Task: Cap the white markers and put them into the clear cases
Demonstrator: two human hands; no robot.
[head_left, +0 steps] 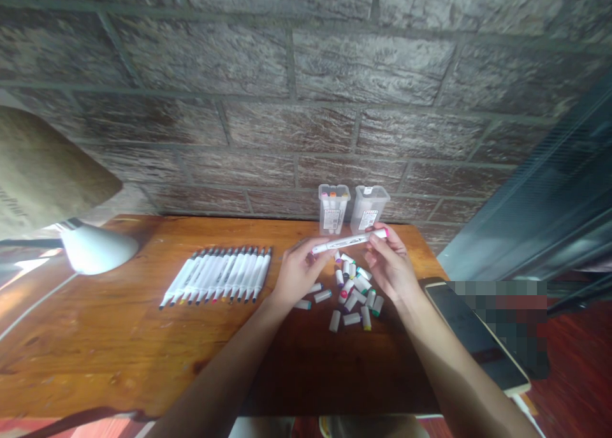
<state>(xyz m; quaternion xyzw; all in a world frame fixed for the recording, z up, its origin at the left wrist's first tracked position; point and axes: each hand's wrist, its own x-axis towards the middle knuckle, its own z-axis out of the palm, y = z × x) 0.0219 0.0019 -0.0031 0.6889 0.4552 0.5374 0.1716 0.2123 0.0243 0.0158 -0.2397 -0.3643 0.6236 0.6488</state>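
Observation:
A white marker (352,241) with a pink end is held level between my two hands, above the table. My left hand (305,266) pinches its left end, and my right hand (388,259) grips the right end near the pink tip. Below them lies a loose pile of white marker caps (354,291) with variously coloured ends. Left of my left hand, several white markers without caps on their near ends (220,275) lie side by side in a slanted row.
Against the brick wall (325,125) stand two clear plastic boxes; the left box (331,218) holds several markers, the right box (367,211) looks whitish. A lamp (98,247) is on the wooden table (119,342) at left. A tablet (471,336) lies by the right edge.

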